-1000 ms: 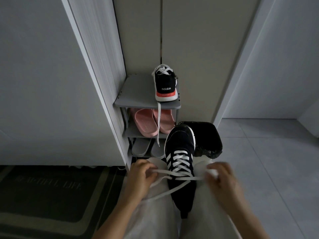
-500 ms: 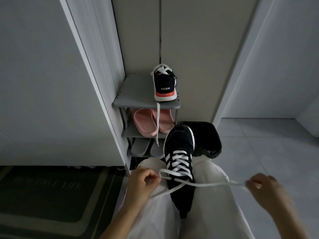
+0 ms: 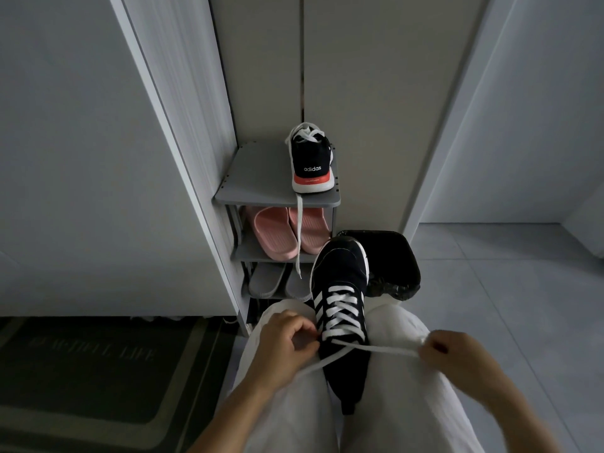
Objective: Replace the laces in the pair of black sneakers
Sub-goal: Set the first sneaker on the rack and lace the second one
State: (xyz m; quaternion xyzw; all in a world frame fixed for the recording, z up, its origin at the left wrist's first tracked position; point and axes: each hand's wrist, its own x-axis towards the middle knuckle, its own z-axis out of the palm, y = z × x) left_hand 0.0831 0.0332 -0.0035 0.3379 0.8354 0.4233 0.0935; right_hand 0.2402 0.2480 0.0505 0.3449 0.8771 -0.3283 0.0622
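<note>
**Lacing a sneaker on the lap**

Black sneaker [image 3: 340, 289] with white stripes lies between the thighs on white trousers [image 3: 408, 407], toe pointing far, heel near. White lace [image 3: 376, 349] is crossed through most eyelets. One strand runs taut to the right from the near eyelets. The other trails near-left under the left wrist.

Left hand [image 3: 284, 344]: fingers curled against the sneaker's left edge by the near eyelets, looks like it pinches the lace there, exact grip hidden. Right hand [image 3: 454, 354]: over the right thigh, fingers curled, pinching the taut strand.

Second sneaker [image 3: 310, 161] stands on the top shelf of a grey rack [image 3: 255, 188] far ahead, heel toward the camera. Its loose lace [image 3: 298, 237] hangs over the shelf edge. Pink slippers [image 3: 271, 233] sit on the middle shelf, grey slippers [image 3: 266, 279] below. Black bin [image 3: 392, 256] is right of the rack, dark mat [image 3: 81, 371] on the floor, left.
</note>
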